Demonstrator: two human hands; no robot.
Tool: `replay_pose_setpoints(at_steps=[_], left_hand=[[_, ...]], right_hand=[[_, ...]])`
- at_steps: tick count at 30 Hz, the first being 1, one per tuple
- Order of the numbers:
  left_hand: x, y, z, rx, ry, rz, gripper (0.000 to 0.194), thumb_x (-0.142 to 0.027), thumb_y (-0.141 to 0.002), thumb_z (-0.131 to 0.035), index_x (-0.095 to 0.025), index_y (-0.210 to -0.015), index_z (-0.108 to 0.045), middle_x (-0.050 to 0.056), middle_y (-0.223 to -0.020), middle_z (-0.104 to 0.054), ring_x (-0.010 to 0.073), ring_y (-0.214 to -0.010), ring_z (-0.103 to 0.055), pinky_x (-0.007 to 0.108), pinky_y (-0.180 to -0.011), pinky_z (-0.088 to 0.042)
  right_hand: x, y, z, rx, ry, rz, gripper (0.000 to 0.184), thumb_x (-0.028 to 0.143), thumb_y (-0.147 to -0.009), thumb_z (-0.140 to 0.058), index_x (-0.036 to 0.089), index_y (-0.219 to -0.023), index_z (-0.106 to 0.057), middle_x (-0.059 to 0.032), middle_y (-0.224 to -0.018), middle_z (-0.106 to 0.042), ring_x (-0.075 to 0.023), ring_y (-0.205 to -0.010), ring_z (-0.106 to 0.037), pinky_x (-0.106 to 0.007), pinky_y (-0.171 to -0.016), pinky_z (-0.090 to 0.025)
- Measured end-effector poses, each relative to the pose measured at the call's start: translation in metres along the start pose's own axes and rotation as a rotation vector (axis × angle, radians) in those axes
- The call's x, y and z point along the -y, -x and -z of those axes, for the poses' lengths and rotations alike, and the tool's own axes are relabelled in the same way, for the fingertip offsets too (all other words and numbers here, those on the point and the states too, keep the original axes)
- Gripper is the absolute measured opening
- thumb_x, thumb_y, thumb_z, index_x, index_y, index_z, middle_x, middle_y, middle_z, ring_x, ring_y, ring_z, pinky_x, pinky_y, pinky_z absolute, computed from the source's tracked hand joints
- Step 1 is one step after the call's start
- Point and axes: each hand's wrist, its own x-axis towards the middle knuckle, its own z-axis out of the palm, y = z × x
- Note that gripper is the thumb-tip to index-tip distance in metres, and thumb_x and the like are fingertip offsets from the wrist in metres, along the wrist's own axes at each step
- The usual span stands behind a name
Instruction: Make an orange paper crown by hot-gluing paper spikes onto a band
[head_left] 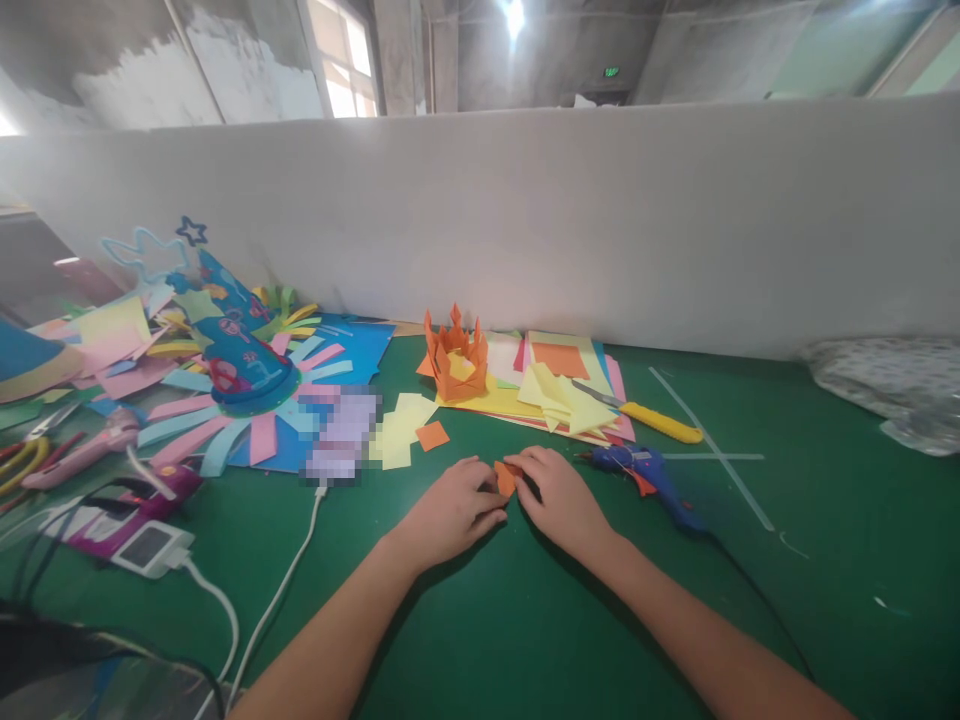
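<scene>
Angular orange ppr, btwn both hands

A green table spans the lower frame; on it lie a blue glue gun right of centre, an orange square mid-frame and a blue sheet toward the left.

Frame centre: left hand and right hand to either side of a small paper piece, over the desk. Paper square beyond left hand; pale sheets just left of it. Above centre: paper crown at left end of paper stack, partition behind. Right of centre: knife, blade end over stack, handle past its right edge; glue gun below. Left: cone hat; scissors near frame edge.
</scene>
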Motion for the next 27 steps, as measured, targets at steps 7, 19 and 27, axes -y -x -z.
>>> replay_pose_setpoints(at_steps=[7, 19, 27], left_hand=[[-0.006, -0.001, -0.003, 0.054, 0.011, 0.003, 0.021, -0.026, -0.089, -0.044, -0.018, -0.100, -0.061, 0.008, -0.102, -0.058, 0.0189, -0.097, -0.053, 0.034, -0.087, -0.044], [-0.009, 0.003, -0.009, 0.069, -0.027, -0.043, 0.027, -0.029, -0.089, -0.044, -0.021, -0.111, -0.057, 0.008, -0.103, -0.058, 0.0214, -0.100, -0.052, 0.036, -0.086, -0.043], [-0.005, 0.003, -0.003, 0.078, 0.056, -0.078, 0.024, -0.027, -0.088, -0.047, -0.022, -0.108, -0.059, 0.006, -0.108, -0.058, 0.0183, -0.104, -0.051, 0.035, -0.095, -0.038]], right_hand=[[0.002, 0.012, 0.005, 0.080, 0.203, -0.090, 0.030, 0.015, -0.085, -0.042, 0.011, -0.107, -0.062, -0.0118, -0.087, -0.056, -0.0221, -0.077, -0.053, -0.036, -0.068, -0.045], [-0.004, 0.010, 0.004, 0.006, -0.188, -0.159, 0.019, 0.023, -0.082, -0.050, 0.021, -0.091, -0.067, -0.0048, -0.081, -0.061, -0.0176, -0.073, -0.057, -0.030, -0.066, -0.046], [-0.004, 0.005, 0.002, -0.046, -0.333, -0.318, 0.015, 0.025, -0.074, -0.055, 0.020, -0.084, -0.066, -0.0012, -0.070, -0.067, -0.0153, -0.060, -0.057, -0.027, -0.056, -0.044]])
